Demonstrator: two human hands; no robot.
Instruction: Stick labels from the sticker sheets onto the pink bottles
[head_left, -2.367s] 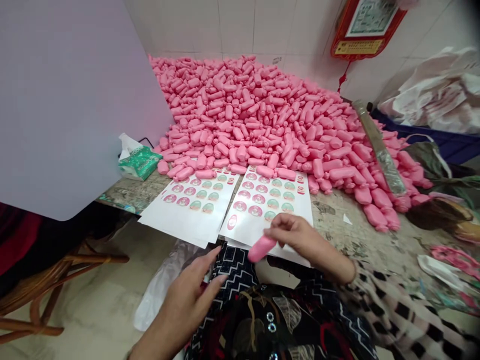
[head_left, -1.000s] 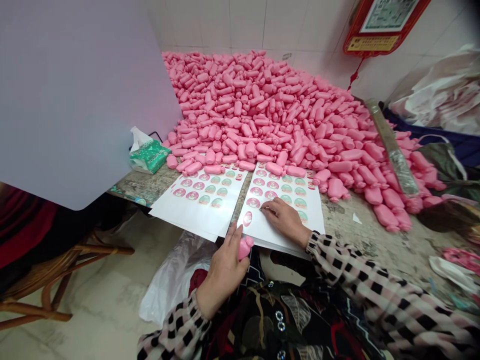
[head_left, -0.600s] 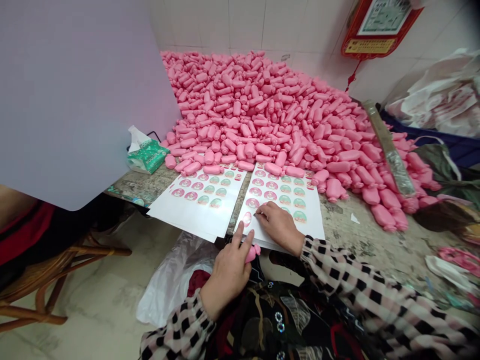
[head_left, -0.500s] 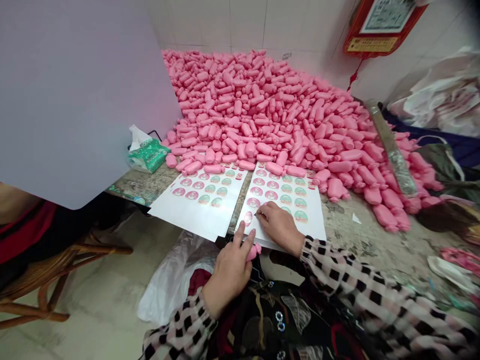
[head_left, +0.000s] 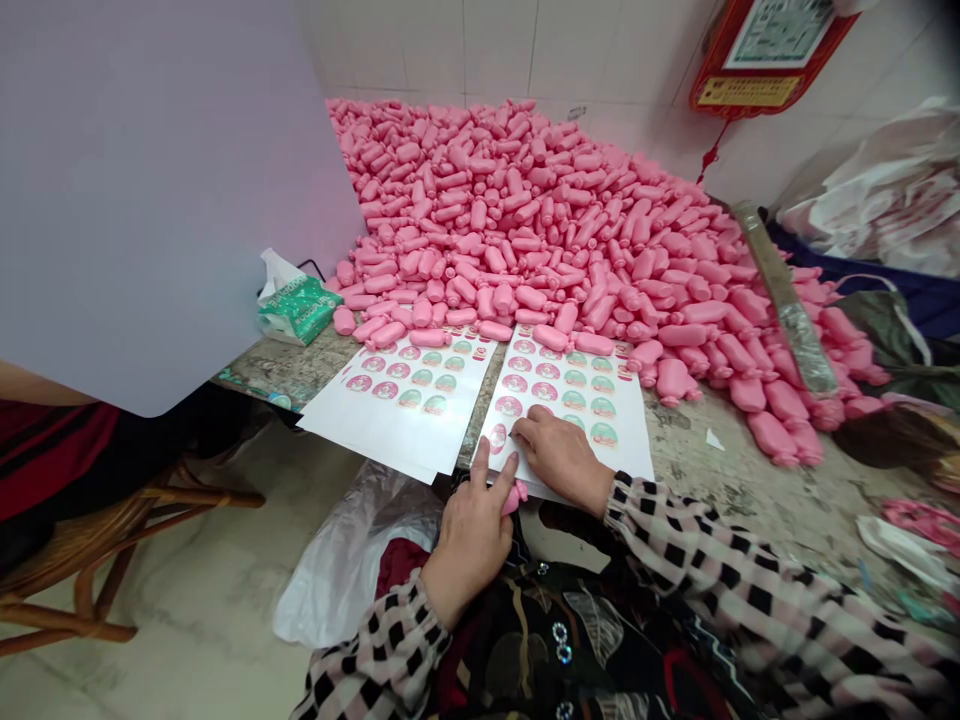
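Note:
My left hand (head_left: 474, 525) is curled around a small pink plastic bottle (head_left: 515, 497), which shows only in part beside the thumb. Its index and middle fingers stretch forward onto the near edge of a white sticker sheet (head_left: 630, 455). My right hand (head_left: 562, 450) rests on that sheet, fingertips pinched beside a pink oval sticker (head_left: 497, 438) near the lower left corner. A tiny dark tip shows at these fingertips; what it is I cannot make out. Rows of pink and green round stickers cover the sheet.
A large heap of pink bottles (head_left: 525, 220) fills the table's back. Another sticker sheet (head_left: 390, 435) lies left, near a green tissue pack (head_left: 296, 308). A long flat bar (head_left: 787, 300) leans on the heap at right. A grey panel (head_left: 165, 200) stands left, partly hiding a seated person.
My left hand has shifted slightly right with the bottle, its fingers still on the sheet's edge. My right hand stays by the oval sticker, almost unmoved.

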